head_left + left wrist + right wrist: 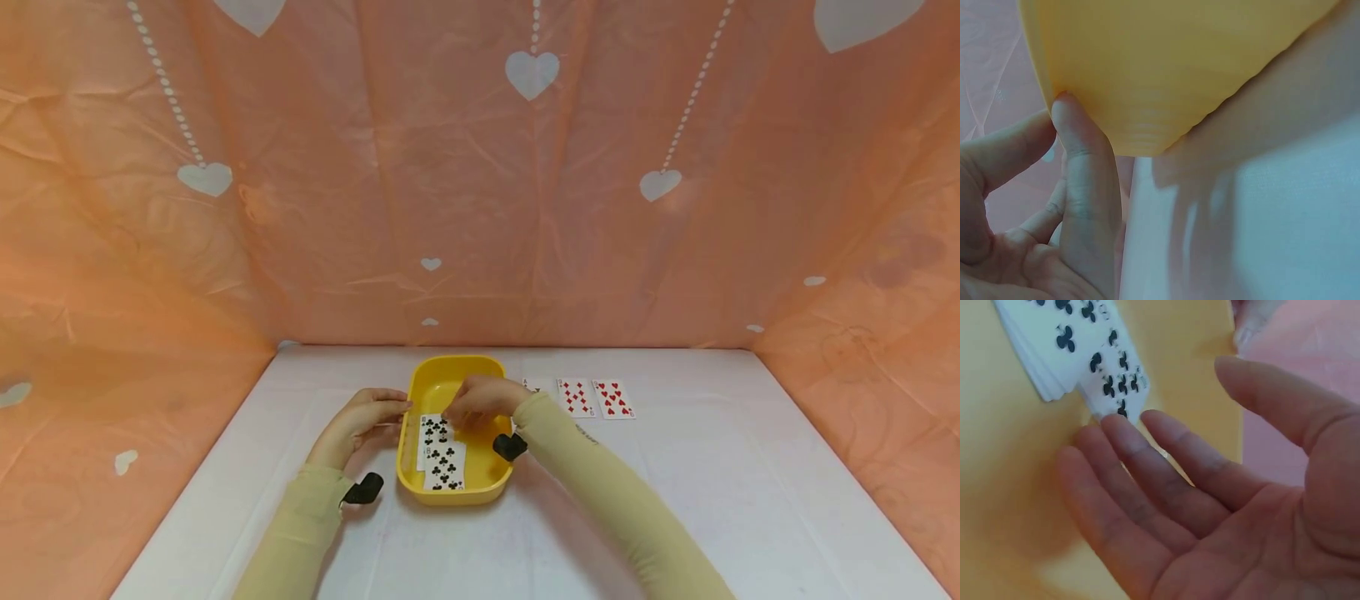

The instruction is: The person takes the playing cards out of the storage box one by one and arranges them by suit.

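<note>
A yellow tray (456, 497) holds several playing cards; an eight of clubs (445, 467) overlaps another clubs card (435, 428) behind it. At the tray's left rim, my left hand (362, 422) pinches the edge between thumb and finger, the contact showing up close in the left wrist view. Over the inside of the tray reaches my right hand (485, 397). In the right wrist view its fingers (1141, 469) are slightly bent and spread from the thumb, fingertips by the end of a clubs card (1116, 378). Nothing is visibly gripped in that hand.
On the white table (645, 500), right of the tray, lie a nine of diamonds (576, 398) and a nine of hearts (613, 399). Another card (532, 384) beside them is mostly hidden by the right wrist. Orange curtains (480, 208) with white hearts enclose the table.
</note>
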`<state>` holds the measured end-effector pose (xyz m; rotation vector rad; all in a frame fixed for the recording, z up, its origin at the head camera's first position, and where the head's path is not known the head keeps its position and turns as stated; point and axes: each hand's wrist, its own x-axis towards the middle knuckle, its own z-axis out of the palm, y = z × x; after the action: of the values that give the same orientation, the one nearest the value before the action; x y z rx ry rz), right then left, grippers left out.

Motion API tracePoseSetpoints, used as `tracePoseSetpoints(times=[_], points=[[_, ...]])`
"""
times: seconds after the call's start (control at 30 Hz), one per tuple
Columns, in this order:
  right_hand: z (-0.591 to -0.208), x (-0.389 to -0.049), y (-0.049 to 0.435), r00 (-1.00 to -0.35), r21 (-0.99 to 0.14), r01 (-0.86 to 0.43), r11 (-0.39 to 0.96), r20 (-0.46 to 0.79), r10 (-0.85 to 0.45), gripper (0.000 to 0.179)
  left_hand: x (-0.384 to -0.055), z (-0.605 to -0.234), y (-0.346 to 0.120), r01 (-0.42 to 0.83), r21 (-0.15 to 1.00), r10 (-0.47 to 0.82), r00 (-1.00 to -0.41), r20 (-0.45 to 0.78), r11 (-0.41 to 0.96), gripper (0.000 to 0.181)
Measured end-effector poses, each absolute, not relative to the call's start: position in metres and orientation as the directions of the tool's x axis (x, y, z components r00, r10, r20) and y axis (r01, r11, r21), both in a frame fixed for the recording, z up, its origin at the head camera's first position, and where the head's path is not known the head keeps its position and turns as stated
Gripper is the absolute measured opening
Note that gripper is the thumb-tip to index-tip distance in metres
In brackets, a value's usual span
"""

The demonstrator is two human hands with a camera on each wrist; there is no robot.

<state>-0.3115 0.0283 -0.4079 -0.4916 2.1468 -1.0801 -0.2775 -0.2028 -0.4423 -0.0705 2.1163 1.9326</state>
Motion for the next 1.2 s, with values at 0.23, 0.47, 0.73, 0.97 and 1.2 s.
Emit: tracePoseSetpoints(times=[0.23,0.47,0.73,0.97,1.2], points=[[-0.4115,-0.3099,0.0266,-0.683,-0.789,-0.038,0.613,-0.427,-0.593,0.028,-0.2779,-0.4415,-0.2025,-0.232,0.966,0.136,-0.959,-0.247,0.118,0.038],[-0.4095,-0.3072,0.0244,-0.636,-0.769,-0.064,0.635,-0.459,-0.620,0.028,-0.2782,-0.4410,-0.2025,-0.240,0.963,0.122,-0.959,-0.255,0.121,0.039],[-0.4095,-0.3042,0.0217,-0.609,-0.742,-0.058,0.667,-0.503,-0.613,0.025,-0.2778,-0.4424,-0.2011,-0.260,0.953,0.086,-0.957,-0.275,0.156,0.039],[-0.4105,-0.3050,0.0218,-0.607,-0.724,-0.062,0.687,-0.519,-0.602,0.016,-0.2783,-0.4420,-0.2008,-0.264,0.955,0.091,-0.956,-0.278,0.137,0.038],[-0.4109,-0.3071,0.0220,-0.602,-0.727,-0.081,0.682,-0.510,-0.614,0.006,-0.2778,-0.4402,-0.2010,-0.255,0.958,0.105,-0.957,-0.269,0.131,0.039]])
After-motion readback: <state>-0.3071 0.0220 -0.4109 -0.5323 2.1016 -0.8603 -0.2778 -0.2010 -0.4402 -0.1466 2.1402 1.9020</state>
